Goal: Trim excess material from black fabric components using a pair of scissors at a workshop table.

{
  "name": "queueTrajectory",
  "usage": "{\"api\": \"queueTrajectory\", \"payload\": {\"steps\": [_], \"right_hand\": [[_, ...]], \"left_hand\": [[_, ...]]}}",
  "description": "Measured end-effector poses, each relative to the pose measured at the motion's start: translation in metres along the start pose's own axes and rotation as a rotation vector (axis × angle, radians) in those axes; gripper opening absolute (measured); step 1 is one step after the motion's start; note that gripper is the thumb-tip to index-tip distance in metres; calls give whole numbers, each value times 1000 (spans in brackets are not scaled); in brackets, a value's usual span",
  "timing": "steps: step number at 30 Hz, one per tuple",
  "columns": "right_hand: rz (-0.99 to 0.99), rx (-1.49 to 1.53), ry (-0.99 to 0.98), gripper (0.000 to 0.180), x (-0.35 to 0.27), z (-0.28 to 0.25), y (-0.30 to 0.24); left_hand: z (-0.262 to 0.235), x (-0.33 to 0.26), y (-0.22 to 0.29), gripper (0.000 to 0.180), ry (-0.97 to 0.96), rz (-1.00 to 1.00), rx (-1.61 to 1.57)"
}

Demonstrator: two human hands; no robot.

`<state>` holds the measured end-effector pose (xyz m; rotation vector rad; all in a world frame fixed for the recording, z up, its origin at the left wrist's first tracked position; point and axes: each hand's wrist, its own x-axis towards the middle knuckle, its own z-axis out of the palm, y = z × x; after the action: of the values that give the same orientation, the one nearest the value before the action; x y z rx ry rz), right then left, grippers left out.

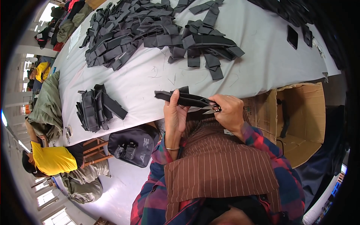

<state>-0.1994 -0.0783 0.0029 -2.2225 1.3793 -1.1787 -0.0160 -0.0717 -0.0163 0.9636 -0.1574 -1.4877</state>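
My left hand (174, 112) grips a black fabric strip (183, 98), thumb on top, held level just over the table's near edge. Closed around a small pair of scissors (215, 107) with dark handles, my right hand (229, 112) is at the strip's right end. The metal blades point left beneath the fabric; whether they touch it I cannot tell. Left of my hands lies a small stack of similar black strips (98, 108). Farther away, a large loose heap of them (131, 30) spreads over the white-covered table (255, 67).
An open cardboard box (300, 127) stands at my right, a dark strip inside. A black phone (292, 37) lies at the far right. Below the table's near edge is a black bag (137, 144) by a wooden stool (93, 152). People in yellow shirts (58, 160) are at the left.
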Motion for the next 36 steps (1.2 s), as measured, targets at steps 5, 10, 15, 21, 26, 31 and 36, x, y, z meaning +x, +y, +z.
{"api": "queueTrajectory", "payload": {"steps": [5, 10, 15, 21, 26, 31, 36], "right_hand": [[194, 130, -87, 21, 1, -2, 3], [396, 370, -292, 30, 17, -18, 6], [287, 432, -203, 30, 23, -26, 0], [261, 275, -176, 15, 21, -20, -7], [221, 214, -145, 13, 20, -17, -7], [181, 133, -136, 12, 20, -16, -6], [100, 16, -154, 10, 21, -20, -7]], "left_hand": [[6, -13, 9, 46, -42, -23, -29], [16, -22, 13, 57, -149, 211, 79], [24, -27, 13, 59, -119, 366, 159], [26, -27, 7, 59, -123, 551, 261], [23, -30, 4, 61, -226, 539, 313], [23, -35, 3, 64, -234, 536, 356], [21, -35, 1, 67, -241, 533, 381]]}}
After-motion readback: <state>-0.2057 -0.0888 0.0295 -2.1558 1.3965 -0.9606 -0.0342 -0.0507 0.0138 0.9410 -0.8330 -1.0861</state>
